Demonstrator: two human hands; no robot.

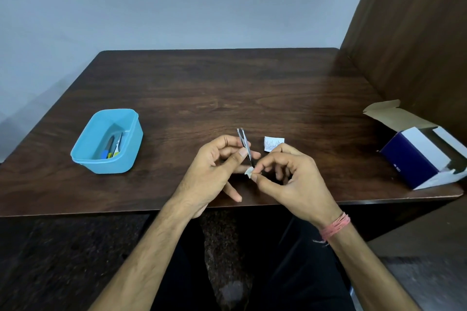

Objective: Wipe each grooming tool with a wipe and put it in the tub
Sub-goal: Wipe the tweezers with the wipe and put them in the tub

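Metal tweezers (243,139) stand tilted above the table's front edge, tips pointing up and away. My left hand (214,166) pinches them at mid-length between thumb and fingers. My right hand (290,179) pinches a small folded white wipe (249,172) around the tweezers' lower end. The light blue tub (131,144) sits at the left of the table and holds several tools (114,148) with blue and yellow handles. A torn white wipe wrapper (272,143) lies on the table just behind my right hand.
An open blue and white cardboard box (414,156) rests near the table's right front corner. A brown wooden panel (417,33) rises along the right side. The dark wooden table (202,88) meets a grey wall at the back.
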